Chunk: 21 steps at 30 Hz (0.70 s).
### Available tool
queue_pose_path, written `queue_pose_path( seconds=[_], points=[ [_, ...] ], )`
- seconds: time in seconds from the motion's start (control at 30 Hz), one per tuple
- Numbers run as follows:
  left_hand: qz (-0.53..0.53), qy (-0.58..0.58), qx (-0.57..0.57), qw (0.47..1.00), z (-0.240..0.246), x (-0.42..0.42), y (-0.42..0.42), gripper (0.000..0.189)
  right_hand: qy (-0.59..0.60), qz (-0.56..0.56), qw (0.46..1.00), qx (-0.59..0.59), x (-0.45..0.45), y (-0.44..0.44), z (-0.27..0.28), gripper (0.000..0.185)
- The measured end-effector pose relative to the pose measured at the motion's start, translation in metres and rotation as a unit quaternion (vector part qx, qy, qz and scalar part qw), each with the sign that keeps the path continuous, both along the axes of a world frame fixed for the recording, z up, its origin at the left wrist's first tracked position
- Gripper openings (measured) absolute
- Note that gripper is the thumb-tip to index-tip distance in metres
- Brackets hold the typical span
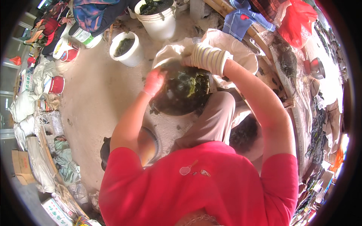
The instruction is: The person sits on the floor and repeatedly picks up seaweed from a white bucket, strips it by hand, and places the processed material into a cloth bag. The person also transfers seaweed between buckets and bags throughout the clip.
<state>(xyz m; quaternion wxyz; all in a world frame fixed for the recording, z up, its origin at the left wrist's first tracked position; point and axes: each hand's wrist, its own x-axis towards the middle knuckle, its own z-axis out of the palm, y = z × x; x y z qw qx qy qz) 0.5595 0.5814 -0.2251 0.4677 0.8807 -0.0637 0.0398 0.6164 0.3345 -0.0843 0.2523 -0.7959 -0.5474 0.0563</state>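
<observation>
A round container (183, 111) holding wet, dark green leafy material, probably seaweed (195, 87), stands on the floor before me. My left hand (154, 82), in a thin pinkish glove, is at its upper left rim; glare and blur hide the fingers. Over the container's far edge reaches my right hand (195, 58), in a pale glove with a striped knitted cuff. Its fingertips are blurred, so what they hold cannot be made out. An open whitish cloth sack (243, 53) lies just beyond and beside the right hand.
White buckets (128, 60) (162, 26) with dark green contents stand beyond the container. A wooden beam (261, 45) and a red plastic bag (298, 25) are at right. Sacks (24, 106) and a red bucket (56, 84) line the left side. Another person (48, 28) works at upper left.
</observation>
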Motion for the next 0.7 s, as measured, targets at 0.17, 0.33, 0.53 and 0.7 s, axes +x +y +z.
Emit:
queue_pose_path(
  seconds=[0.17, 0.33, 0.53, 0.7],
  points=[
    [0.087, -0.024, -0.076, 0.993, 0.032, -0.022, 0.018, 0.015, 0.138, -0.15, 0.979, 0.022, -0.029, 0.013, 0.023, 0.023],
    [0.073, -0.241, -0.099, 0.963, 0.133, -0.019, 0.002, 0.027, 0.204, -0.226, 0.931, 0.199, -0.022, 0.02, 0.034, 0.019],
    [-0.106, -0.211, -0.094, 0.967, 0.229, 0.01, -0.007, 0.019, 0.343, -0.302, 0.831, 0.318, -0.039, 0.001, 0.087, 0.023],
    [-0.129, -0.046, 0.065, 0.989, 0.204, 0.012, -0.005, 0.019, 0.036, -0.268, 0.958, 0.092, -0.025, -0.069, 0.078, 0.025]
  ],
)
